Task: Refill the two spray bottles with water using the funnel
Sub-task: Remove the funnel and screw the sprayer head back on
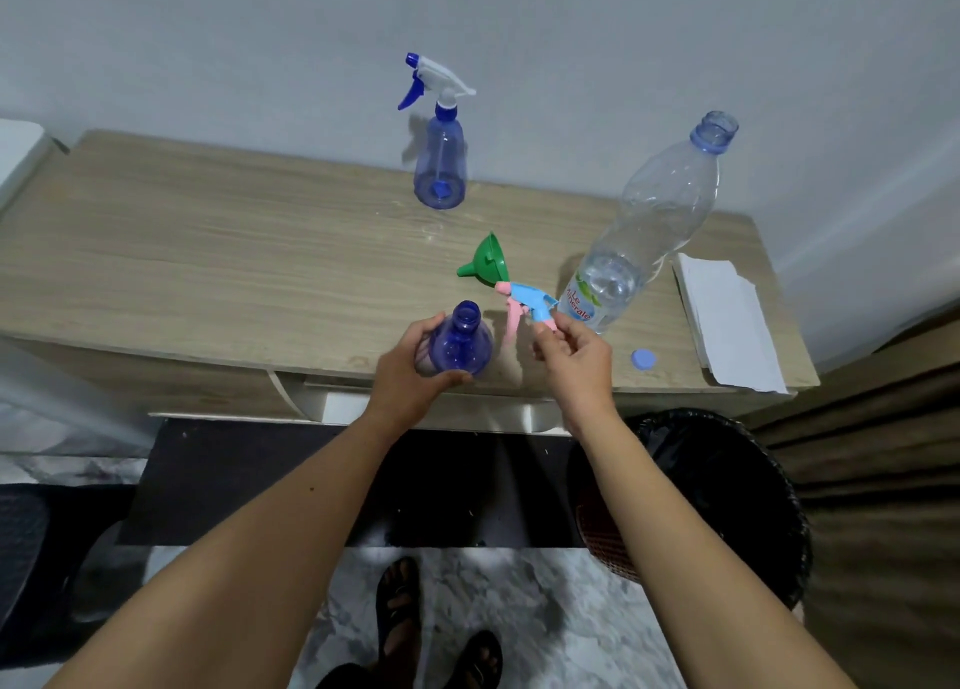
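An open blue spray bottle (460,342) without its head stands near the front edge of the wooden table (208,251), gripped by my left hand (410,376). My right hand (571,353) pinches the light-blue and pink spray head (527,303) just right of that bottle. A green funnel (485,262) lies on its side behind them. A second blue spray bottle (439,163) with a white and blue trigger head stands at the back by the wall. A large clear water bottle (644,236), uncapped and holding a little water, stands at the right.
A small blue cap (643,360) lies near the front right edge. White folded paper towels (727,319) sit at the table's right end. A black bin (727,501) stands on the floor at the right, below the table edge.
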Motion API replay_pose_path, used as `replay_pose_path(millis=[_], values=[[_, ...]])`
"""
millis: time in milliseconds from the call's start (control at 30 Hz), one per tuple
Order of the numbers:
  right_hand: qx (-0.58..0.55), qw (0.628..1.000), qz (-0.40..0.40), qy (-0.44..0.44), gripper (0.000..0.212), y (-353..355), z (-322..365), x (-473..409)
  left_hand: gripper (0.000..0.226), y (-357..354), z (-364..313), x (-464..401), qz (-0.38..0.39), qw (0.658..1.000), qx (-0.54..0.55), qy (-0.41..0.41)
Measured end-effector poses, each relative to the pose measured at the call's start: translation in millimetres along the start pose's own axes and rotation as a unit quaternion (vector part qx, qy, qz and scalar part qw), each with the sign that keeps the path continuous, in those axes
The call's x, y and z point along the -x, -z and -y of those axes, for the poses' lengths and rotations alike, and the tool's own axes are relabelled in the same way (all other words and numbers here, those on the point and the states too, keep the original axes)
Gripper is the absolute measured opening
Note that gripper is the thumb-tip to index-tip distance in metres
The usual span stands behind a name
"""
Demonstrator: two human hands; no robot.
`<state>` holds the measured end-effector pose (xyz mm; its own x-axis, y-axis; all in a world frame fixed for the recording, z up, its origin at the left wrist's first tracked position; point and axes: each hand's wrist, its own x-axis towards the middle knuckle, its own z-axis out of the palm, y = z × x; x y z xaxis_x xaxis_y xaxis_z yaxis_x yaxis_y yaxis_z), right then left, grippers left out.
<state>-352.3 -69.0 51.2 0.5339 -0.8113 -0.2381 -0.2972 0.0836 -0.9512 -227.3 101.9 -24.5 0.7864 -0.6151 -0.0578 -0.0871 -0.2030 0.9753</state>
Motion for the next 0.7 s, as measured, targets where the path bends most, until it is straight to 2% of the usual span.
replay_pose_path(millis=[200, 700], values=[[-0.111, 0.993, 0.032, -0.012, 0.033, 8.6, 27.8, 7.1, 0.103, 0.6, -1.9, 0.5, 0.014, 1.0, 0.004, 0.001], [-0.105, 0.977, 0.137, 0.122, 0.035, -11.6, 96.2, 9.3, 0.095, -2.2, -0.4, -0.8, 0.004, 0.999, 0.031, 0.008]])
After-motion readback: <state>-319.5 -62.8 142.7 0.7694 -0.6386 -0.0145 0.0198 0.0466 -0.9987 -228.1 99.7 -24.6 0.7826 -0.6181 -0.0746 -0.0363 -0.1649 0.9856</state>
